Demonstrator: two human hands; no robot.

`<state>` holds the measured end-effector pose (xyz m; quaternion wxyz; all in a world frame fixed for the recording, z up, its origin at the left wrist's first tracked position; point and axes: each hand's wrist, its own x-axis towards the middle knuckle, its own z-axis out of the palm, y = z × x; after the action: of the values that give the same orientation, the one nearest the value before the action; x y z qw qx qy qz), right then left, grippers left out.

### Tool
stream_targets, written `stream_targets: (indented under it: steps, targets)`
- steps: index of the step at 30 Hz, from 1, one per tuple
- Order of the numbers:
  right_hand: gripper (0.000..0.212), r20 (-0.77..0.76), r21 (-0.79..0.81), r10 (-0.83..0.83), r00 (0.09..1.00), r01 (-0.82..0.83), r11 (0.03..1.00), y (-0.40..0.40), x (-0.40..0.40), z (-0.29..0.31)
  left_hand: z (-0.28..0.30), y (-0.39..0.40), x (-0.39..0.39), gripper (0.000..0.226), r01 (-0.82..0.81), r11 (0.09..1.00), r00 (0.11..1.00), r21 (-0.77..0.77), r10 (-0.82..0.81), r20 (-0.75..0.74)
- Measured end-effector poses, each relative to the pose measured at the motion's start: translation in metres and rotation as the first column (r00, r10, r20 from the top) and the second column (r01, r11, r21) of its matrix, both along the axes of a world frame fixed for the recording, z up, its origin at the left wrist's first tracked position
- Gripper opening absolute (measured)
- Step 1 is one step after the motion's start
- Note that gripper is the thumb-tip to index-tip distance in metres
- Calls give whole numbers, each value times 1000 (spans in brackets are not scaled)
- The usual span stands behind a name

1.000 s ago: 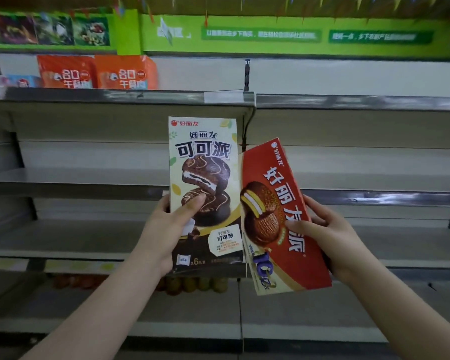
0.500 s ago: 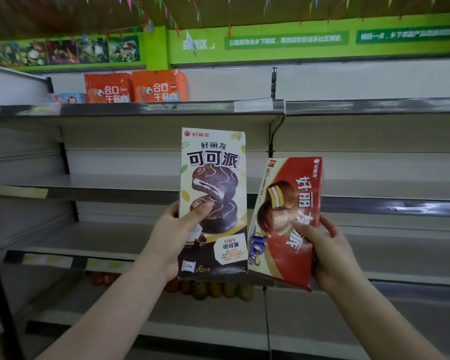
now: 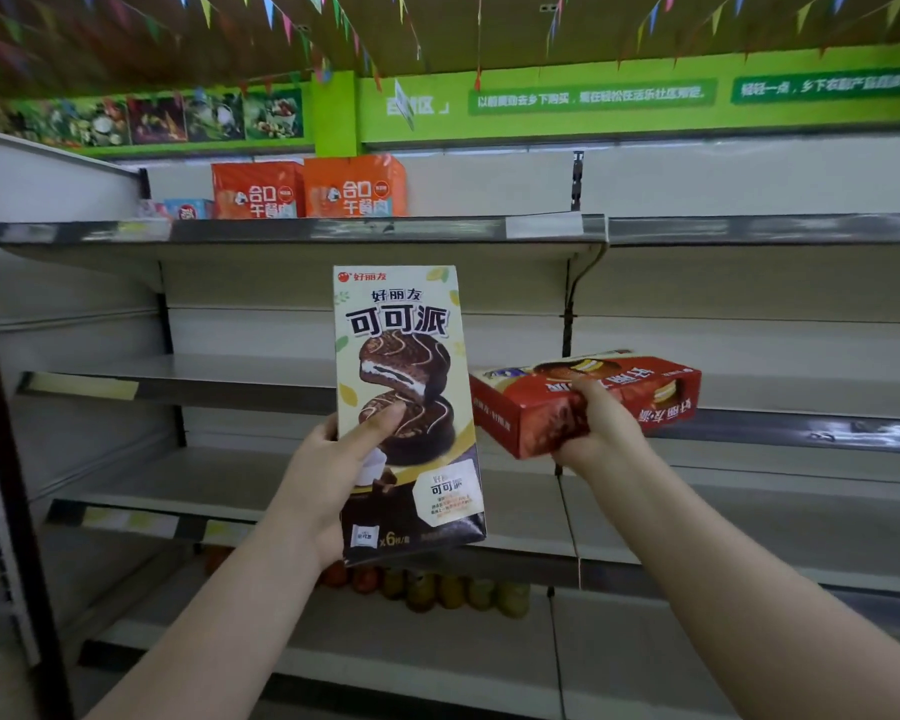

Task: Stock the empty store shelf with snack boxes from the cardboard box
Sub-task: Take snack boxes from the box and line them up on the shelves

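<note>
Red pie box [image 3: 585, 400]: just tipped flat by gripping right hand [image 3: 596, 426] — ready to shelve.
Cocoa pie box [image 3: 406, 402]: upright, left hand [image 3: 333, 462] clamped.

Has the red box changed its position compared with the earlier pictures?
Yes. The red box tipped from upright to flat and rose toward the shelf edge.

Cream-and-brown snack box [image 3: 406, 387] reads 好丽友 可可派, x6.

One head-worn view only, looking straight ahead and a touch upward at the shelves [image 3: 292, 231], standing close with both forearms reaching in from the bottom edge, ceiling bunting [image 3: 281, 13] above the shelves and their lowest tier at the frame's foot.
</note>
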<state>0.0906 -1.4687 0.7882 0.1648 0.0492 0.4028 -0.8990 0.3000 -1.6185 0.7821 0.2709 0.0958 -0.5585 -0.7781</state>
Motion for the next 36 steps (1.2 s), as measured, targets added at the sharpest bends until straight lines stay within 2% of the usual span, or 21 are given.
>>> stream_targets:
  steps: [3, 5, 8, 10, 13, 15, 16, 18, 19, 21, 23, 24, 26, 28, 30, 31, 33, 36]
  targets:
    - [81, 25, 63, -82, 996, 80, 995, -18, -38, 2, 1, -4, 2, 31, -24, 999, 1000, 26, 24, 19]
    - [77, 8, 118, -49, 999, 48, 992, -25, -19, 18, 2, -9, 0, 34, -43, 998, 999, 51, 42, 28]
    - [63, -82, 290, 38, 996, -12, 957, -32, -14, 25, 2, -16, -4, 44, -18, 992, 1000, 124, 16, 19]
    - [62, -101, 372, 67, 993, -25, 928, -32, -6, 26, 1, -18, -7, 51, 10, 984, 1000, 180, -8, -13]
    - [78, -142, 322, 180, 974, -126, 938, -28, 33, 20, -2, -12, -12, 63, 24, 963, 995, 268, 3, -103]
    - [88, -249, 291, 420, 873, -346, 892, -24, 63, 6, -6, -3, -14, 59, 2, 940, 985, 341, 56, -161]
    - [84, -297, 341, 530, 794, -430, 836, -20, 79, -1, -9, 2, -14, 57, -17, 924, 978, 382, 95, -187]
    - [60, -378, 434, 627, 681, -468, 770, -10, 104, -13, -16, 14, -15, 56, 19, 901, 961, 434, 104, -258]
    - [55, -430, 419, 621, 655, -464, 781, -6, 110, -19, -20, 18, -15, 56, 69, 901, 957, 428, 62, -284]
    - [64, -517, 365, 546, 659, -408, 837, 1, 112, -27, -26, 24, -10, 51, 148, 919, 963, 364, -51, -263]
    - [69, -646, 411, 442, 623, -204, 888, 9, 109, -29, -32, 19, -7, 48, 140, 951, 977, 277, -86, -197]
    - [68, -741, 447, 397, 541, -44, 893, 13, 106, -30, -33, 15, -5, 48, 110, 958, 982, 266, -64, -177]
    - [64, -892, 446, 389, 230, 298, 844, 23, 99, -33, -32, 3, -1, 64, 101, 940, 974, 327, -27, -224]
    - [63, -892, 306, 438, -109, 568, 764, 27, 86, -40, -27, -10, 5, 84, 163, 911, 953, 379, -46, -299]
    - [55, -801, 102, 457, -387, 665, 740, 30, 70, -46, -22, -16, 12, 85, 249, 892, 934, 377, -117, -338]
    - [51, -753, 11, 444, -485, 666, 746, 32, 62, -46, -21, -19, 15, 79, 264, 891, 931, 368, -136, -339]
    - [44, -671, -121, 425, -608, 655, 746, 40, 45, -40, -21, -27, 22, 70, 257, 883, 937, 394, -128, -325]
    - [22, -552, -162, 489, -675, 662, 732, 53, 26, -25, -17, -33, 26, 70, 171, 902, 957, 397, -56, -284]
